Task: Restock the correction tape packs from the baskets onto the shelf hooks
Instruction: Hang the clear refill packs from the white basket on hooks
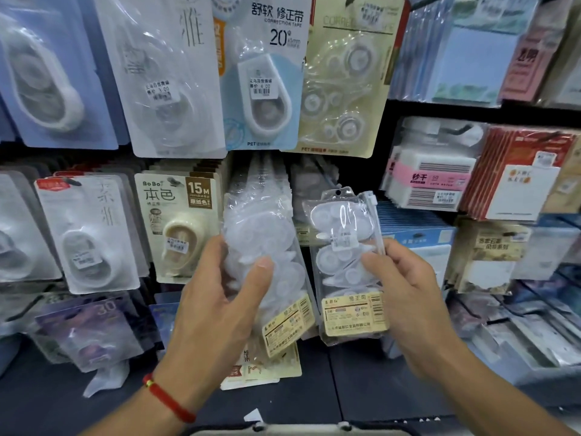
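Both hands raised; left hand (217, 297) and right hand (405, 297) fingers curled, apparently gripping

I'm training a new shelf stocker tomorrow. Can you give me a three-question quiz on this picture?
1. True or false: the right hand holds a clear pack of white correction tapes.
2. What does the left hand grip? A) a row of clear packs hanging on the shelf B) a red notebook C) nothing
3. Fill in: the left wrist wears a ___ string bracelet.

Key: 1 true; 2 A; 3 red
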A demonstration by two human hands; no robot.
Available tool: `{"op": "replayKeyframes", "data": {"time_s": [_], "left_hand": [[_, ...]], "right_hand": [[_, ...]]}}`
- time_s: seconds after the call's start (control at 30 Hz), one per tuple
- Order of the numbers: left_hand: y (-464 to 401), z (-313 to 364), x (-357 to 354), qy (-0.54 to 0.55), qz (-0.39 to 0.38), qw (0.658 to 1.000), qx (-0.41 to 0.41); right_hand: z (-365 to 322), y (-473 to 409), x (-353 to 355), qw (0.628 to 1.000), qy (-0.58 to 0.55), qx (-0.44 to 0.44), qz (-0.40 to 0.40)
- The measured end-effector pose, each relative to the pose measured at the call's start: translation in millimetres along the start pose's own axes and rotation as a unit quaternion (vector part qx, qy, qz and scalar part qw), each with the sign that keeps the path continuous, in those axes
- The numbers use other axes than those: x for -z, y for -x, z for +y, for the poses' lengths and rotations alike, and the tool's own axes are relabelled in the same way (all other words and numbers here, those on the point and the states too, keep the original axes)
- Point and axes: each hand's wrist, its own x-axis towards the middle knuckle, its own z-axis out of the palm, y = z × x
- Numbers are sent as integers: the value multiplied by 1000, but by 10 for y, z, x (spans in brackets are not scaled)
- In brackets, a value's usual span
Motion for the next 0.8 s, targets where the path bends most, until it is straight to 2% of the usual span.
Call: {"op": "replayKeyframes", "data": {"time_s": [0.13,0.53,0.6,0.63,0.7,0.73,0.8], "left_hand": [[-7,1,20,17,7,1000,1],[-14,-21,2,15,27,1000,-1],[-7,-18,-7,14,33,999,-4],[-5,-13,-9,13,35,999,-8],[2,-9,-17,14,32,999,-14],[6,-10,-26,31,30,999,-15],[33,0,-52,76,17,997,-8]], "right_hand": [[-17,4,25,1000,6,28,8],[-82,-25,22,999,6,-34,-13],[-40,-53,20,997,70,-17,13],[-14,-61,33,989,143,13,42],[-2,-46,24,949,288,104,77],[3,-23,-1,933,322,146,62],[47,54,-85,931,323,169,-16]]}}
